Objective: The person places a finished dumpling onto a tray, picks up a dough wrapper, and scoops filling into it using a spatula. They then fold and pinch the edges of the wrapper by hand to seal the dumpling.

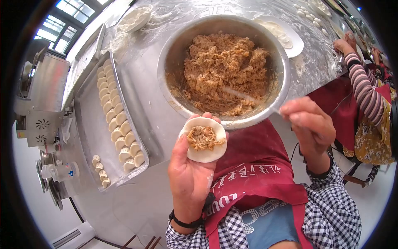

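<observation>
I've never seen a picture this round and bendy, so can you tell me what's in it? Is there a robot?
No robot here, just a person. There's one picture, from a camera worn on their head, looking down. Their left hand holds a flat round of dough with brownish filling in its middle. Their right hand holds a thin tool, a bit blurry, reaching into the big metal bowl of the same-looking filling. On the shiny table, a tray holds rows of folded dough pieces. Someone else's striped sleeve shows at the right.
</observation>
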`<state>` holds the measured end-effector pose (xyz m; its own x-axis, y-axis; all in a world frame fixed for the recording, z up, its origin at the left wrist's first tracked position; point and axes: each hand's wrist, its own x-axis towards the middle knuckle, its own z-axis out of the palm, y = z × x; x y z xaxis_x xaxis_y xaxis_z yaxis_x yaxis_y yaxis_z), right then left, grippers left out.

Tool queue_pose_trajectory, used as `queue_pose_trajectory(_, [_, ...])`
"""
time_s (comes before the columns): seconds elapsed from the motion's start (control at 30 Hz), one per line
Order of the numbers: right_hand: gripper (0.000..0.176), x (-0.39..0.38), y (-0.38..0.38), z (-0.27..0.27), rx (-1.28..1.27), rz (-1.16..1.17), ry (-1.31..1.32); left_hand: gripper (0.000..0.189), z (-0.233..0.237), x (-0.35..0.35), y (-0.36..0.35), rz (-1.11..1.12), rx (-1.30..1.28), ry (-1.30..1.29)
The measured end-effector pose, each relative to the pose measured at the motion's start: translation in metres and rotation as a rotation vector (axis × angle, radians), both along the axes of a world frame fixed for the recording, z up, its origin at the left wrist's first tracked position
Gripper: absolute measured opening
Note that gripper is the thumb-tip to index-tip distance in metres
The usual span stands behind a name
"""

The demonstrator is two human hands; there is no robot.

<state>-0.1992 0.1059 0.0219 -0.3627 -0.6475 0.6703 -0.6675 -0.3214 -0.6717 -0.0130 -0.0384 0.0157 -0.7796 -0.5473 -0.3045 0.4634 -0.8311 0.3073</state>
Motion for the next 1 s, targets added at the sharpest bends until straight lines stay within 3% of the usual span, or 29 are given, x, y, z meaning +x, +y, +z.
queue_pose_trajectory(0.07, [0.011,-0.014,-0.009,0.0,0.044,-0.075,0.142,0.044,0.002,-0.001,0.001,-0.034,-0.036,-0.022])
queue_pose_trajectory(0.17, [0.015,-0.03,-0.015,-0.013,0.283,0.013,0.483,0.046,0.003,0.0,0.004,-0.069,-0.04,-0.036])
queue_pose_trajectory(0.27, [0.018,-0.025,-0.016,-0.016,0.34,0.043,0.546,0.048,0.005,0.0,0.004,-0.11,-0.094,-0.051])
queue_pose_trajectory(0.37, [0.025,-0.019,-0.013,-0.001,0.34,0.045,0.515,0.049,0.008,0.001,0.004,-0.165,-0.161,-0.068])
queue_pose_trajectory(0.53, [0.034,0.019,-0.007,0.015,0.199,0.071,0.335,0.051,0.01,-0.001,0.005,-0.206,-0.047,-0.065])
queue_pose_trajectory(0.6, [0.028,0.033,-0.017,0.012,0.059,0.086,0.368,0.051,0.009,0.0,0.007,-0.217,-0.022,-0.067])
queue_pose_trajectory(0.77, [0.02,0.041,-0.037,0.005,0.024,0.034,0.344,0.05,0.009,0.007,0.011,-0.279,0.042,-0.052])
queue_pose_trajectory(1.0, [0.017,0.04,-0.038,0.008,0.084,0.155,0.234,0.061,0.007,0.01,0.012,-0.347,-0.131,-0.112])
